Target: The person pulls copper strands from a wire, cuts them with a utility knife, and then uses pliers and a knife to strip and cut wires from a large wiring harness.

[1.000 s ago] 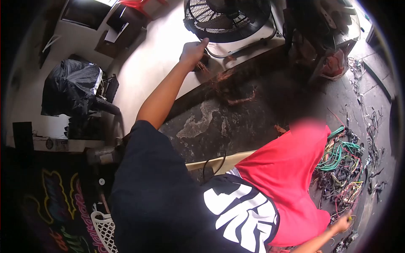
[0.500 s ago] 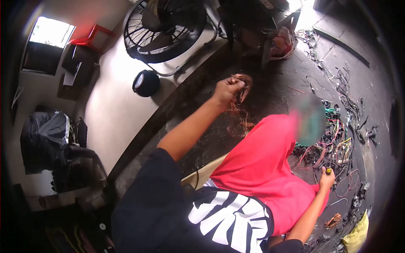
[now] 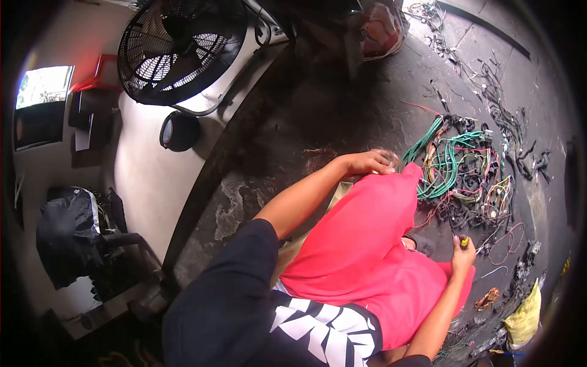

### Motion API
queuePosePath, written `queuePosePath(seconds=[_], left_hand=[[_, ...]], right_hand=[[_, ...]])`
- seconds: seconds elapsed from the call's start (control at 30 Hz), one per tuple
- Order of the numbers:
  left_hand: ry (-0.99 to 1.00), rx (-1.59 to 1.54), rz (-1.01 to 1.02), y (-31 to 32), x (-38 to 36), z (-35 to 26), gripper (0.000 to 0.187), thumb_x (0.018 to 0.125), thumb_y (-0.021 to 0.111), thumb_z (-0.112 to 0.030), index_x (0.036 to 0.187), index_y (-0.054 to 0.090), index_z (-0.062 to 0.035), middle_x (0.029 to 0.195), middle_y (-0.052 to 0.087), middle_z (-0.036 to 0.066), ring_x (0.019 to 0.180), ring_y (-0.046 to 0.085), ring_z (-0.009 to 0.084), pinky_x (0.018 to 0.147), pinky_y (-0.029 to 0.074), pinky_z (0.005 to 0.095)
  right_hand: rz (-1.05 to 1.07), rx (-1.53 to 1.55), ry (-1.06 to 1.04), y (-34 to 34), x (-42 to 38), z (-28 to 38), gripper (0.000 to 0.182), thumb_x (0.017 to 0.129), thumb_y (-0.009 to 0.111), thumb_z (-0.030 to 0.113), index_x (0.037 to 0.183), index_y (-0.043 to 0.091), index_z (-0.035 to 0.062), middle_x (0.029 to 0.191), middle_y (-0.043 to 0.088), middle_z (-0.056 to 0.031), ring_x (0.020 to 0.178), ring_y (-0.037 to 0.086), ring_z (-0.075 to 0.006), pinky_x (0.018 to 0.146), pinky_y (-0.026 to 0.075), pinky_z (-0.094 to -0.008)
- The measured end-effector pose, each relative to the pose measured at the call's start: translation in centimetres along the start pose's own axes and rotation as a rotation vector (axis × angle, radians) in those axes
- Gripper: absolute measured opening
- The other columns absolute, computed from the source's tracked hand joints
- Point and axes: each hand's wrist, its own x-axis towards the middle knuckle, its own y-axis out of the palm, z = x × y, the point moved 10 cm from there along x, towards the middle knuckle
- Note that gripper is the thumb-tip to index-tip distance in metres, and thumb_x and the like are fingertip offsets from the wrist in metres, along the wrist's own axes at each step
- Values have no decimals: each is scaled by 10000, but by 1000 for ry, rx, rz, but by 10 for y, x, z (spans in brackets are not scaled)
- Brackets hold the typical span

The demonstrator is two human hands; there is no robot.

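My left hand (image 3: 370,163) rests by the raised knee of the red trousers (image 3: 367,208), its fingers curled. A small blurred brownish patch beside the fingertips is too unclear to name. Reddish copper strands (image 3: 318,160) lie on the dark floor left of this hand. My right hand (image 3: 463,260) is closed round a tool with a yellow handle (image 3: 465,243), to the right of the legs. Above that hand spreads a tangled pile of cables, with green wires (image 3: 450,171) and black, red and yellow ones (image 3: 498,199).
A large black fan (image 3: 183,52) stands at the upper left, by a round black object (image 3: 180,131). More loose wires (image 3: 489,82) trail along the right. At the lower right are a small copper bundle (image 3: 487,299) and a yellow bag (image 3: 524,318).
My left hand has come down to the knee; the copper strands it held up are no longer seen raised in it. The view has shifted, and the green wires now show clearly.
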Motion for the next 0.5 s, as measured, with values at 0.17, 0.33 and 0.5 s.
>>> queuePosePath(seconds=[0.17,0.33,0.5], left_hand=[[21,281,-272,-55,-31,-47,274,799,669,-267,770,665,6,667,570,-28,656,486,62,589,407,248],[353,238,-762,-92,-118,-167,222,814,645,-206,713,646,-7,618,542,-40,581,448,36,516,380,223],[853,475,-1001,-49,-217,-299,295,795,630,-89,530,519,-23,511,440,-81,493,365,-1,412,263,206]], right_hand=[[19,111,-50,7,12,27,197,781,694,150,830,587,-8,649,532,-7,611,471,-79,575,419,-245],[-25,174,-82,1,13,22,202,778,696,165,826,594,-2,649,551,-17,600,474,-91,573,420,-257],[-88,238,-119,-11,2,13,236,767,708,200,834,599,2,648,546,-28,615,480,-118,596,423,-275]])
